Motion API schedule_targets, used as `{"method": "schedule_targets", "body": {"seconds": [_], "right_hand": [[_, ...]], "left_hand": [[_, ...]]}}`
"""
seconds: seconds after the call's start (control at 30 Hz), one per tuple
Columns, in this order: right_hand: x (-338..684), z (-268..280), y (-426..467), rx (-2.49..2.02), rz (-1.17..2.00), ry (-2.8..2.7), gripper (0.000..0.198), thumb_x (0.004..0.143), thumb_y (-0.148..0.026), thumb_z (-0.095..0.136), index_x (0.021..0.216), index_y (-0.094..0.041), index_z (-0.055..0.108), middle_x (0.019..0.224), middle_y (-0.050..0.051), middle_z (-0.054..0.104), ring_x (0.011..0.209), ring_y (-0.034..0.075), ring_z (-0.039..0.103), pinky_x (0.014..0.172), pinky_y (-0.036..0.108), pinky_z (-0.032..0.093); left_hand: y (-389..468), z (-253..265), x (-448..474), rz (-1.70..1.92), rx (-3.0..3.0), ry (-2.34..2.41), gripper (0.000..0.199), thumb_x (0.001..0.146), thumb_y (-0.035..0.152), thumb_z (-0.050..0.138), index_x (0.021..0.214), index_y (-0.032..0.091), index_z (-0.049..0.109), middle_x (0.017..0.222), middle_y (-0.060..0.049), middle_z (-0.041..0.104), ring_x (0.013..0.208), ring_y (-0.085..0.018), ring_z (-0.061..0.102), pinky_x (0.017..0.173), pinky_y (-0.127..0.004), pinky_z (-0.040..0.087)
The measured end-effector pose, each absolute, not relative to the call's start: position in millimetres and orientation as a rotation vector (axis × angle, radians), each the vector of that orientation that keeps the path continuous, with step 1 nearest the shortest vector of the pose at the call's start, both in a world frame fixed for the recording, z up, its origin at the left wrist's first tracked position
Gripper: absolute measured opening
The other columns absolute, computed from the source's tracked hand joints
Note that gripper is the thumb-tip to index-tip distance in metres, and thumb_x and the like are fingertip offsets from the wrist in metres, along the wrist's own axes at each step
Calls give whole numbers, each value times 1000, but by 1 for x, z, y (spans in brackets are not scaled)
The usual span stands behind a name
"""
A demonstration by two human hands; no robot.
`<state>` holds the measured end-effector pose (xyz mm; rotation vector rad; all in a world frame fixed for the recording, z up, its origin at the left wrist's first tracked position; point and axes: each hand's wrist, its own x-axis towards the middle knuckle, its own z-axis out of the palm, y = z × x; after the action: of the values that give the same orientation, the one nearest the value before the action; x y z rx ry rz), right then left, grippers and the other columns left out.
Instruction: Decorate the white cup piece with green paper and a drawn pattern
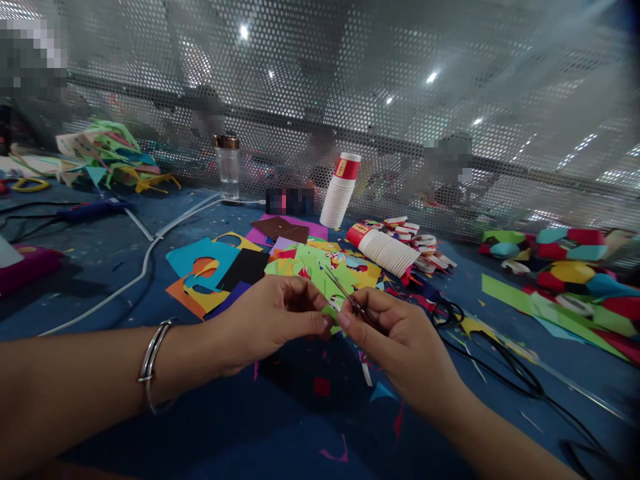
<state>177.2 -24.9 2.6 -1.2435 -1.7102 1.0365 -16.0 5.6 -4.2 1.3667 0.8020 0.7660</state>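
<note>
My left hand (280, 310), with a silver bangle on its wrist, is closed in a pinch at a small piece of green paper (331, 312). Small scissors (345, 291) are in my closed right hand (395, 333), their thin blades pointing up and away to the left. My right fingertips almost meet the left ones at the green piece; whether they also touch it I cannot tell. Just beyond both hands lies a heap of coloured paper, with light green sheets (300, 260), a black sheet (243, 269) and a blue sheet with round holes (183, 257).
A leaning stack of paper cups (340, 190) and a glass bottle (228, 170) stand by the perforated metal screen (300, 80). More cups (385, 248) lie sideways. Colourful paper shapes (570, 247) sit right, near black cables (515, 373). A white cord (145, 267) crosses the left side.
</note>
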Motion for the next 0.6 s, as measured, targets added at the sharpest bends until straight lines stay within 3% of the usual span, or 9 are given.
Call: {"method": "schedule_targets", "body": {"seconds": [0.17, 0.4, 0.5, 0.6], "right_hand": [[177, 2, -25, -1277, 1045, -1700, 18, 86, -36, 68, 82, -20, 61, 61, -6, 44, 51, 9, 35, 45, 23, 26], [179, 1, -25, -1244, 1023, -1725, 20, 89, -36, 67, 82, -18, 61, 68, -5, 48, 60, 10, 38, 54, 24, 31], [181, 1, -25, -1260, 1024, -1717, 24, 90, -42, 68, 88, -19, 64, 73, -3, 54, 64, 11, 43, 58, 25, 34], [183, 1, -24, -1295, 1027, -1742, 33, 91, -52, 65, 93, -19, 64, 68, -5, 50, 59, 11, 39, 53, 24, 30]], "left_hand": [[9, -9, -17, 847, 1460, 749, 18, 73, 20, 72, 85, 19, 59, 82, 2, 65, 82, -15, 64, 81, -32, 50], [10, -6, -18, 860, 1456, 768, 12, 74, 18, 72, 82, 17, 62, 77, 3, 65, 74, -12, 62, 73, -27, 48], [11, -4, -18, 926, 1373, 788, 11, 73, 18, 72, 80, 16, 63, 74, 3, 65, 71, -11, 61, 72, -27, 49], [14, -3, -19, 993, 1294, 804, 14, 71, 19, 73, 78, 16, 62, 73, 3, 65, 67, -10, 59, 69, -26, 48]]}}
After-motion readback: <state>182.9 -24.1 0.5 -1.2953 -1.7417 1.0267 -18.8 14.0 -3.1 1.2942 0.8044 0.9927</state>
